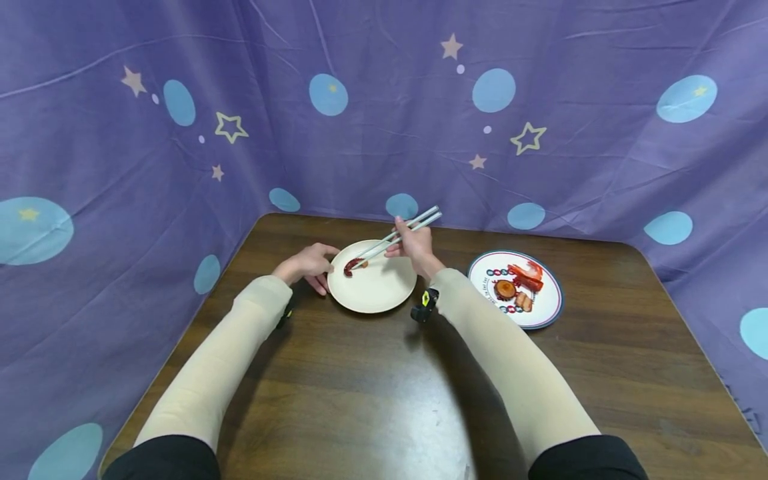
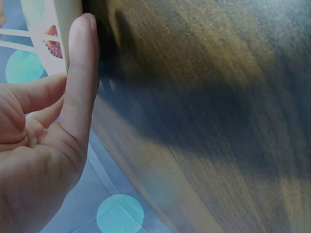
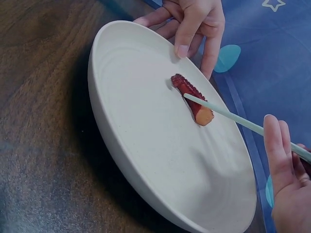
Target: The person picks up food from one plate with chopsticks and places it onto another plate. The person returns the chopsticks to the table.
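Fingers of my right hand (image 1: 415, 247) pinch two chopsticks (image 3: 238, 118), their tips at a red piece of food (image 3: 200, 113) on the white plate (image 1: 390, 293), whose rim my left hand (image 1: 307, 262) pinches.

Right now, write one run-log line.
left hand: grips round cream plate; right hand: holds pale-green chopsticks; curved dark-red food piece: on plate, at chopstick tips

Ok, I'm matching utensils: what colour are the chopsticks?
The chopsticks are pale green, showing best in the right wrist view.
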Demonstrator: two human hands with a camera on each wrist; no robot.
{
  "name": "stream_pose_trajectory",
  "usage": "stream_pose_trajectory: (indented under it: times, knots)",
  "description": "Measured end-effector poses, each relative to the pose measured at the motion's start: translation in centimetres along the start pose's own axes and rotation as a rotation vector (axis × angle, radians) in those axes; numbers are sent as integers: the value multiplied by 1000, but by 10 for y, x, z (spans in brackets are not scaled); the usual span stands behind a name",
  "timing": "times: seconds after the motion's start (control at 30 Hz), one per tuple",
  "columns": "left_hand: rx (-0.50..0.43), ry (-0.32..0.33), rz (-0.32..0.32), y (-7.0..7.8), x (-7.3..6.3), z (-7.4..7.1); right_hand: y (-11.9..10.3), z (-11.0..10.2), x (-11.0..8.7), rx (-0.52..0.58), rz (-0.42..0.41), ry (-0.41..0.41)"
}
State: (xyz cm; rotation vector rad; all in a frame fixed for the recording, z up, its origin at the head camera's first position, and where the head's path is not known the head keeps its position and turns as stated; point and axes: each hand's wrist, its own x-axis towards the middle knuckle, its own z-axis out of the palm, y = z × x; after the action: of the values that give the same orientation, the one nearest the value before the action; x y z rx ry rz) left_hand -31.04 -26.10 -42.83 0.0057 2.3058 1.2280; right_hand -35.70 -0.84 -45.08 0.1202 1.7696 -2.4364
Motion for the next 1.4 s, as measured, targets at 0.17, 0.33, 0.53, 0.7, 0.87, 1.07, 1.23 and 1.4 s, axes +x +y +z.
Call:
stream_pose_trajectory:
  times: [0.17,0.33,0.53,0.7,0.87,1.07,1.23,1.4]
  knots:
    - [-13,-2,-5,0,-2,0,-2,-1,-2,6,-5,-7]
    - [-10,-2,-9,0,-1,0,-7,-5,-3,21,-19,-1]
    - [-3,1,-11,3,-2,-2,-14,-12,-1,51,-27,-1]
    - [-18,-2,-10,2,-1,-1,-16,-18,-2,57,-34,-1]
    - [-16,-1,-7,1,-1,0,-17,-25,-2,66,-39,-16]
    - [-10,-1,-4,2,-2,1,-21,-35,-1,58,-44,-28]
    - [-9,3,-3,3,-1,1,-24,-41,0,56,-46,-25]
    - [5,15,-10,3,-2,1,-26,-47,1,68,-63,-26]
